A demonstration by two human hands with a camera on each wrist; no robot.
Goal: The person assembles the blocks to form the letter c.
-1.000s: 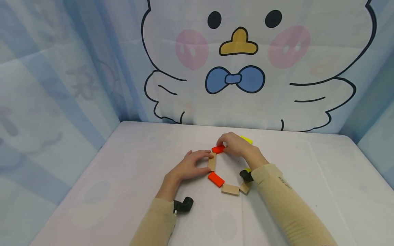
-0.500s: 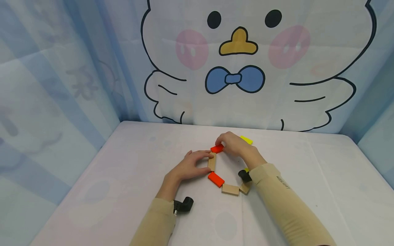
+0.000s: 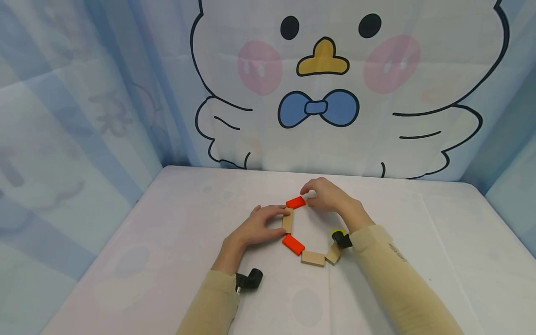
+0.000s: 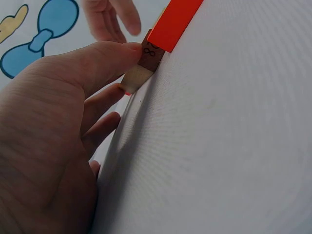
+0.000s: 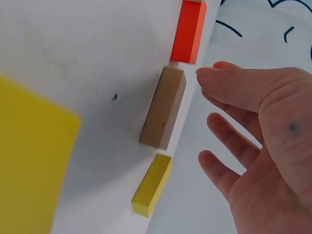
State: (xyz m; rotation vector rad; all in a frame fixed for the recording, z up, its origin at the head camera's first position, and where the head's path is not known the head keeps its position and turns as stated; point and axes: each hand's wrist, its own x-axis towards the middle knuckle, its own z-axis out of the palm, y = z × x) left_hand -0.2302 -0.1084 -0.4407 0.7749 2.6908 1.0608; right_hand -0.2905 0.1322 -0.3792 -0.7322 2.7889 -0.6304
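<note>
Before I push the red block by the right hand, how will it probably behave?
The red block looks stiff, given its straight, sharp edges. Its flat faces suggest sliding rather than rolling. Small beside the right hand, it's probably light.

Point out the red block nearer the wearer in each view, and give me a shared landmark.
Head: the nearer red block, below and slightly right of the picture's centre.
Left wrist: at the top edge, right of centre, partly cut off.
Right wrist: not in it; the farther red block shows there instead.
Shared landmark: the right hand.
</note>
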